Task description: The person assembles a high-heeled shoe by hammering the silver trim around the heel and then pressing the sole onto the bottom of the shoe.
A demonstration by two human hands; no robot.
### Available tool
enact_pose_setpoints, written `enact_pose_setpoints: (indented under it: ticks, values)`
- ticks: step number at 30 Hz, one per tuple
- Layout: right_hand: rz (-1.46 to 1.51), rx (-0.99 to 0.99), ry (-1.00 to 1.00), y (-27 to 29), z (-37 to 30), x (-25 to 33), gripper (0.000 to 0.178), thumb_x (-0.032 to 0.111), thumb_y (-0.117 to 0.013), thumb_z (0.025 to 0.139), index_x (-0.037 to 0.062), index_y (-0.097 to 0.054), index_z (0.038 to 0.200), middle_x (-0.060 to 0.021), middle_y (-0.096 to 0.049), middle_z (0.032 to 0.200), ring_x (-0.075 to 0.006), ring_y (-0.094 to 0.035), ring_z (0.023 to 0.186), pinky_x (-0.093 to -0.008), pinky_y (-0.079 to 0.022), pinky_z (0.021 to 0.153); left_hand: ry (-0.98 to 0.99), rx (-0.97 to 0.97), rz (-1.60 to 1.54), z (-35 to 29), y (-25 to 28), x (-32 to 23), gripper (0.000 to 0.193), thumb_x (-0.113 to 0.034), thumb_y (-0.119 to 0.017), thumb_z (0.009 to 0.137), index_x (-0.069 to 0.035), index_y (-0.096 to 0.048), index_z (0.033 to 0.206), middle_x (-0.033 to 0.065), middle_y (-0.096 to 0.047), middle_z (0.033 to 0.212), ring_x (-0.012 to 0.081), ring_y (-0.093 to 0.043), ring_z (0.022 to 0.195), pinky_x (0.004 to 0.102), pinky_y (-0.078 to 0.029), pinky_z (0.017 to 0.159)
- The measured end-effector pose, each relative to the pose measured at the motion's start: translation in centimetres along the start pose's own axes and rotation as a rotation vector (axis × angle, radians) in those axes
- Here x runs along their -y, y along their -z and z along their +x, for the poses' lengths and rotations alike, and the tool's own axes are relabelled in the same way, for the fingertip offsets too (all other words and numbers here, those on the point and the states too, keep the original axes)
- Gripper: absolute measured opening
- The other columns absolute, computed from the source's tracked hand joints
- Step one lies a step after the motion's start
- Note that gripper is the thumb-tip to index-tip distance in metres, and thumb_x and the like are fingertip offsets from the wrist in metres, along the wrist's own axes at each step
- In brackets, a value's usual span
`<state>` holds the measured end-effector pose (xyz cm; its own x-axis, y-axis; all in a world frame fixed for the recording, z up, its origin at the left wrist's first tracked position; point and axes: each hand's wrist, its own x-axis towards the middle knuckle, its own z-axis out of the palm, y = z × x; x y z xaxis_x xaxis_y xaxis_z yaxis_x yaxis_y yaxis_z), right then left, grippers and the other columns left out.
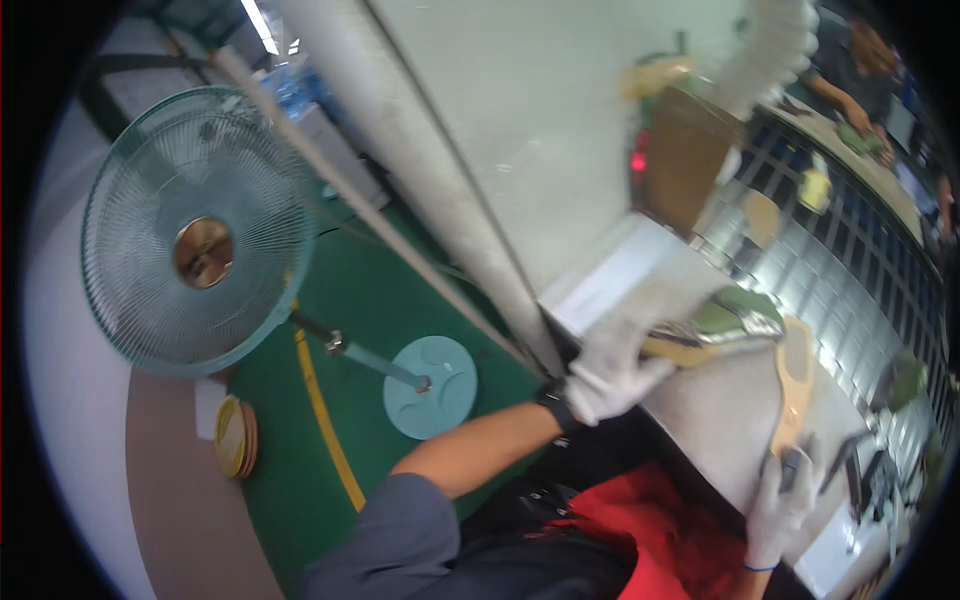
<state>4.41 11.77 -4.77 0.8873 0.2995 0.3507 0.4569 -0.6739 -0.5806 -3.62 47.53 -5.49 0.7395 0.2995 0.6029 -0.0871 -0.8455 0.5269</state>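
Note:
My left hand, in a white glove, is closed around one end of a green shoe with silvery trim and a tan underside. The shoe lies tilted over the pale worktop. My right hand, also gloved, is closed at the narrow lower end of a tan, sole-shaped piece. A small dark grey thing shows at its fingers; blur hides what kind it is. The upper end of the tan piece reaches close to the shoe's right end.
A metal roller conveyor runs beyond the worktop, carrying a yellow bottle and another tan sole piece. Dark tools lie at right. A standing fan is at left. Across the conveyor, a person handles a green piece.

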Motion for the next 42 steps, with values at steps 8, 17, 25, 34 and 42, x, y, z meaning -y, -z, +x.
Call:
enact_pose_setpoints:
  ticks: [8,17,25,34,42]
  values:
    - [0.909,-0.164,-0.216,4.9,-12.1,0.1,0.034,0.026,-0.058,0.111,-0.0012,-0.066,0.131,-0.0267,-0.065,0.148,-0.0281,-0.07,0.119,-0.0385,-0.059,0.095,0.209,0.058,-0.764,7.9,7.5,-7.6,0.045,0.009,-0.079,0.092,0.007,-0.065,0.135,0.0182,-0.077,0.126,0.0239,-0.076,0.115,0.0397,-0.062,0.105]
    - [1.35,0.116,-0.802,2.6,-8.6,4.0,0.029,0.008,-0.069,0.101,-0.0097,-0.065,0.123,-0.0224,-0.075,0.105,-0.032,-0.076,0.086,-0.0507,-0.066,0.084,0.3,-0.122,-1.189,14.0,0.5,-9.8,0.028,0.002,-0.071,0.102,0.008,-0.07,0.129,0.0159,-0.079,0.114,0.0227,-0.078,0.102,0.0357,-0.064,0.096]
    - [1.215,0.072,-0.453,5.5,-8.3,6.2,0.048,0.031,-0.072,0.11,-0.0122,-0.07,0.132,-0.0247,-0.08,0.118,-0.029,-0.082,0.097,-0.043,-0.068,0.087,0.311,0.383,-1.463,10.4,0.7,-12.7,0.059,-0.01,-0.072,0.1,0.0,-0.052,0.154,0.0281,-0.07,0.141,0.0394,-0.072,0.13,0.0516,-0.061,0.111]
    - [1.208,0.076,-0.47,6.0,-6.5,7.5,0.048,0.029,-0.067,0.113,-0.0126,-0.066,0.136,-0.0243,-0.08,0.116,-0.0275,-0.081,0.093,-0.0427,-0.068,0.084,0.303,0.331,-1.483,10.4,0.6,-12.6,0.05,-0.01,-0.069,0.103,0.001,-0.055,0.151,0.0298,-0.069,0.141,0.0401,-0.071,0.131,0.0532,-0.061,0.112]
    - [1.222,0.088,-0.552,5.2,-6.9,7.5,0.047,0.026,-0.065,0.113,-0.0131,-0.063,0.139,-0.0264,-0.079,0.118,-0.0287,-0.08,0.09,-0.0446,-0.068,0.084,0.444,0.368,-1.611,11.6,0.3,-11.7,0.069,-0.057,-0.04,0.119,0.003,-0.06,0.147,0.031,-0.069,0.143,0.0405,-0.069,0.134,0.0533,-0.059,0.113]
